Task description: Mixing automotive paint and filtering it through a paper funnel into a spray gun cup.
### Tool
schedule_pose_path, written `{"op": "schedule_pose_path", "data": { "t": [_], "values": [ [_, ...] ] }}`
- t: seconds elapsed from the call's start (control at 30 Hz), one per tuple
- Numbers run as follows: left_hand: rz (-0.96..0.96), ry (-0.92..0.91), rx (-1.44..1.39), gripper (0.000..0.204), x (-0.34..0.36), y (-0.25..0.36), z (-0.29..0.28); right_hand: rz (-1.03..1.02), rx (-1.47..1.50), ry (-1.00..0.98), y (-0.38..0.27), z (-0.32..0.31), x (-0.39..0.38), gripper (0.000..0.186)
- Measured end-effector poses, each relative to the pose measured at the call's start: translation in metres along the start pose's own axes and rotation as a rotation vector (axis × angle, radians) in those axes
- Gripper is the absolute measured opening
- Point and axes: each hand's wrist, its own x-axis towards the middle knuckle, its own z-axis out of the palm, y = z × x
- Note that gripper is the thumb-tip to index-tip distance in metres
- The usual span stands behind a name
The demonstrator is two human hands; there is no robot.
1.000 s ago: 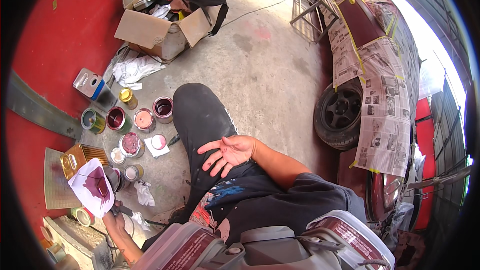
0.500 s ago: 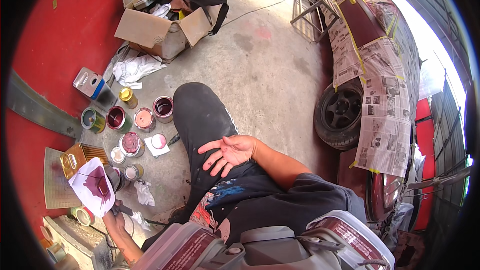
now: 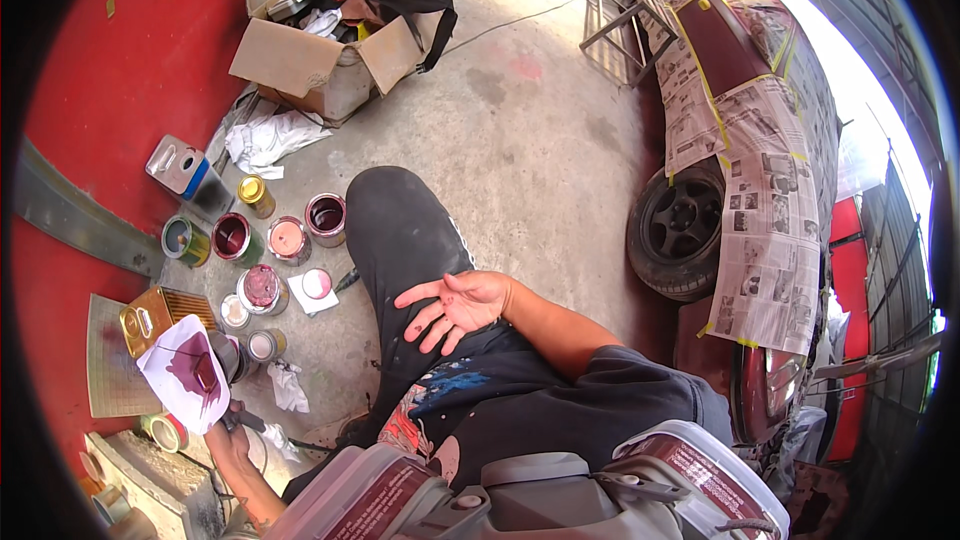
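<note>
My right hand (image 3: 458, 312) is open, palm up and fingers apart, above my dark trouser leg (image 3: 400, 230). Reddish spots mark its fingers. At the lower left, my left hand (image 3: 228, 430) is closed round the dark handle of what looks like a spray gun (image 3: 240, 416), with a hose trailing to the right; most of the gun is hidden. Over it sits a white paper strainer (image 3: 188, 402), stained dark red inside. Near it stand open paint cans, among them a dark red one (image 3: 231, 237), a peach one (image 3: 288, 238) and a pink-smeared one (image 3: 262, 286).
A gold tin (image 3: 150, 325) and a blue-and-grey can (image 3: 188, 170) stand by the red wall (image 3: 120, 90). Farther off is a full cardboard box (image 3: 290, 55). On the right is a car masked with newspaper (image 3: 770, 200), its wheel (image 3: 682, 225) bare. A respirator (image 3: 540, 490) fills the lower edge.
</note>
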Motion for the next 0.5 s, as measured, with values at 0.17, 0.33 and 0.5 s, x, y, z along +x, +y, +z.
{"op": "schedule_pose_path", "data": {
  "t": [0.17, 0.33, 0.5],
  "values": [
    [0.009, -0.02, 0.001, 0.012, 0.0003, -0.0001, -0.0009, 0.003, 0.003, 0.0, 0.0, -0.0001, 0.0003, 0.076],
    [-0.008, -0.003, -0.006, 0.012, 0.0016, -0.0002, -0.0023, -0.005, 0.0, -0.014, 0.0003, -0.0004, 0.0007, 0.07],
    [-0.004, -0.005, 0.0, 0.013, 0.0001, 0.0015, -0.002, 0.0, -0.005, -0.013, 0.0, -0.001, 0.0009, 0.07]
  ]
}}
